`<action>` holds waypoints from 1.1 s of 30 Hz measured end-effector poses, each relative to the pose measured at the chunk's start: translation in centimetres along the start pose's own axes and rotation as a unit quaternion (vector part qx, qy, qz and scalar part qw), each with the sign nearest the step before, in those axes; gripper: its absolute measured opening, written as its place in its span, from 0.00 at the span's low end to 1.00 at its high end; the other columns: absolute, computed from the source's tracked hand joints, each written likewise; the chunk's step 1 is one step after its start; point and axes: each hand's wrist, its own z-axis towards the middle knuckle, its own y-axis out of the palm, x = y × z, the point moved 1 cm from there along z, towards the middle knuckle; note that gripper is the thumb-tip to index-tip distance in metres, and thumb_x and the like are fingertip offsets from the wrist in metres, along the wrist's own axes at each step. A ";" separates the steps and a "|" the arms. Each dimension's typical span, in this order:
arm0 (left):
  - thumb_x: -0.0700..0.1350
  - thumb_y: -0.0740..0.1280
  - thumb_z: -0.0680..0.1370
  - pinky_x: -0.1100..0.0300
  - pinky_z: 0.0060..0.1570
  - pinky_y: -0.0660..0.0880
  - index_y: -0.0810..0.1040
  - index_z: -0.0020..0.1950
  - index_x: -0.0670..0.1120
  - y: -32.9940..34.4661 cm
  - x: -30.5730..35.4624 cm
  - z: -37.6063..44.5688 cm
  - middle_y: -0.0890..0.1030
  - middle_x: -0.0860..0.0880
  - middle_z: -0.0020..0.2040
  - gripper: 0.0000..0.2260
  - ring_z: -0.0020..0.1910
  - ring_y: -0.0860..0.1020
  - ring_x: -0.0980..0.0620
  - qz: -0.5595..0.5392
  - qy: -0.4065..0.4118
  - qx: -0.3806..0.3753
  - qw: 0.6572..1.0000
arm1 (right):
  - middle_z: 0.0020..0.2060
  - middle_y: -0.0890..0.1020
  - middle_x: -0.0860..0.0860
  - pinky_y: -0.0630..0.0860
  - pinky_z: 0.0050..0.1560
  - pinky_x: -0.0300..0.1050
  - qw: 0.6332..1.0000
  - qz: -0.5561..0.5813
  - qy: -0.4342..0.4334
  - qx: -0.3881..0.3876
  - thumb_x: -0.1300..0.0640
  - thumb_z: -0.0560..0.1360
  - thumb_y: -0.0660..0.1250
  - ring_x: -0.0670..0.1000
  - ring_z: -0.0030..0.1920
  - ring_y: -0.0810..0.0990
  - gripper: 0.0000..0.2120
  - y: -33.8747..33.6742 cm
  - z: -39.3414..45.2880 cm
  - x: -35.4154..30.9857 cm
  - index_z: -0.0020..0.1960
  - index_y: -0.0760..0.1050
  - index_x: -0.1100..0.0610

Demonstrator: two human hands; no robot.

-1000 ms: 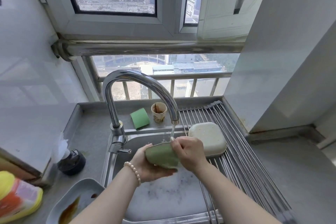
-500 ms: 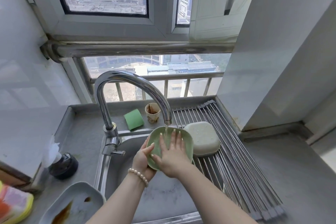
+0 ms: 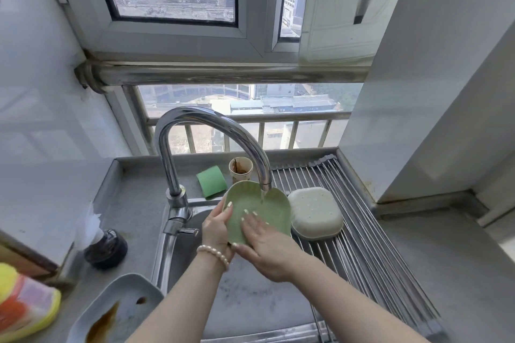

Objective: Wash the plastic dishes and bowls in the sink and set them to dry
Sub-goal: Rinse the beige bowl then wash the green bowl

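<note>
A green plastic dish (image 3: 267,210) tilts toward me under the running faucet (image 3: 211,131), above the sink (image 3: 250,301). My left hand (image 3: 216,228) grips its left edge, thumb on the rim. My right hand (image 3: 264,245) lies flat on the dish's inner face, fingers straight. A white plastic bowl (image 3: 315,213) rests upside down on the roll-up drying rack (image 3: 370,245) just right of the dish. A grey-blue plate (image 3: 111,312) with a brown stain sits on the counter at lower left.
A green sponge (image 3: 211,181) and a stained paper cup (image 3: 240,170) stand behind the sink. A black drain stopper with a white bag (image 3: 104,245) and a yellow packet (image 3: 25,303) sit left. A wall corner (image 3: 418,120) rises on the right.
The green dish was turned from edge-on to face me under the water. My right hand went from gripping its rim to lying flat inside and slid lower.
</note>
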 end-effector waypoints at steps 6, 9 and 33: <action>0.31 0.60 0.78 0.53 0.47 0.81 0.79 0.59 0.46 0.5 -0.2 -0.8 0.84 0.41 0.50 0.16 0.47 0.83 0.44 0.023 0.012 0.012 1.000 | 0.78 0.41 0.54 0.35 0.74 0.51 0.980 0.072 0.145 0.115 0.25 0.55 0.20 0.52 0.77 0.38 0.60 2.5 1.8 -0.2 0.78 0.39 0.58; 0.32 0.63 0.78 0.53 0.50 0.79 0.81 0.55 0.42 0.5 -0.9 -1.0 0.85 0.44 0.43 0.11 0.43 0.83 0.46 0.022 0.001 0.050 0.998 | 0.77 0.39 0.55 0.33 0.73 0.50 0.976 0.118 0.129 0.127 0.25 0.55 0.20 0.54 0.76 0.35 0.60 2.8 1.8 -0.8 0.78 0.38 0.58; 0.62 0.58 0.71 0.53 0.54 0.72 0.79 0.34 0.49 -7.2 3.5 -0.7 0.82 0.49 0.40 0.20 0.48 0.78 0.45 0.661 -0.005 0.054 0.749 | 0.40 0.77 0.52 0.72 0.44 0.43 0.890 0.416 0.095 0.162 0.51 0.63 0.74 0.48 0.41 0.75 0.19 1.3 -3.1 6.1 0.46 0.74 0.61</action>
